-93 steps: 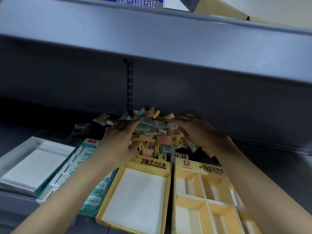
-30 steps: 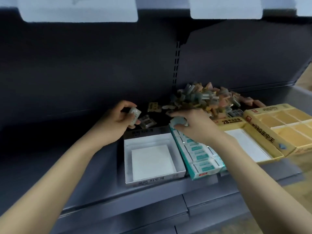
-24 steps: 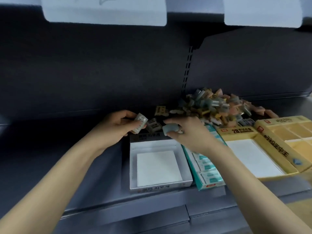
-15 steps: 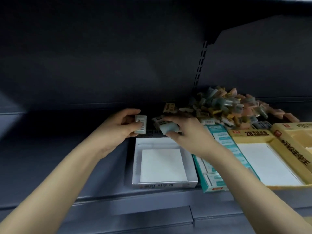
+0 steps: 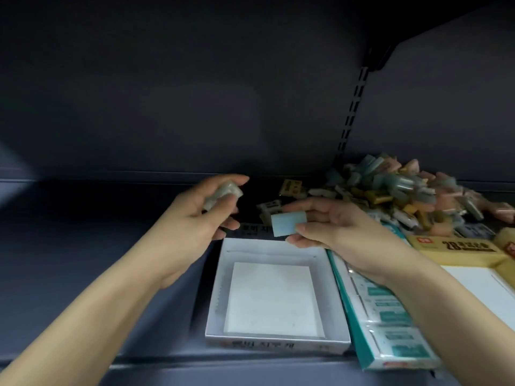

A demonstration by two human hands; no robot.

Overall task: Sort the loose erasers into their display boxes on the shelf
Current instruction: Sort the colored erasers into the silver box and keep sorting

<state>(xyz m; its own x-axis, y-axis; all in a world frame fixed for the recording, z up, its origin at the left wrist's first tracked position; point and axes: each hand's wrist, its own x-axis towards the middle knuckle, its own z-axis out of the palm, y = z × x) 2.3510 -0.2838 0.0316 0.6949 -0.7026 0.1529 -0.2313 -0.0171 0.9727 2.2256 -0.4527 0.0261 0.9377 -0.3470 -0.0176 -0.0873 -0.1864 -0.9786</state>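
The wrapped eraser [image 5: 223,194] in my left hand [image 5: 195,218] is motion-blurred; its label cannot be read. My right hand [image 5: 342,232] and forearm cover the far end of the teal box [image 5: 390,316]. The yellow box [image 5: 457,249] is cut off by the right edge. The print on the white box [image 5: 278,341] front wall is blurred and illegible. In the eraser pile [image 5: 404,196], individual labels are too small to tell.

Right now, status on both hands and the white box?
Left hand grips a wrapped eraser. Right hand pinches a pale blue eraser above the white box. Nothing blocking it.
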